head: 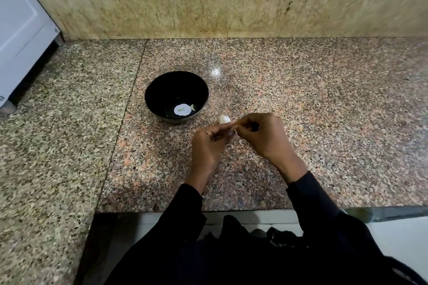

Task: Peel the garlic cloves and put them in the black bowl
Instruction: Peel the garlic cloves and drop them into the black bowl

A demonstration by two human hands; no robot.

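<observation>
Now peeling: both hands, left (209, 140) and right (259, 132), fingers curled, pinch a clove (234, 127) right of the bowl (152, 90); next, strip skin, drop it in.

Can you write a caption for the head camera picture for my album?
Two hands, left hand and right hand, pick at a garlic clove beside a black bowl.

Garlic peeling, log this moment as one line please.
stage: peeling | left hand + right hand: pinching a clove between fingertips | garlic: on counter by black bowl
</observation>
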